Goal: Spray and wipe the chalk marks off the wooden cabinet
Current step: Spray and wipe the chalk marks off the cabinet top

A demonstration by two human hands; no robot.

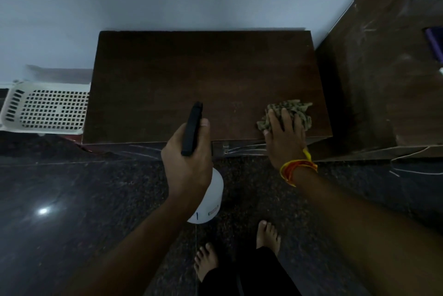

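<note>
While L hand (188, 159) grips spray bottle (208, 200), R hand (285, 137) flat on cloth (287, 113), dark cabinet top (182, 75).

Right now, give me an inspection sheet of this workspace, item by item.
Surface: dark wooden cabinet top; faint pale marks, hard to tell.
Job's things: white spray bottle, black nozzle; green cloth on the top's right front.
Clutter: nothing seen on top.
Grippers: left hand grips the bottle; right hand presses flat on the cloth.
Cables: nothing seen.
Surroundings: white basket at left, taller wooden unit at right, dark polished floor.
</note>
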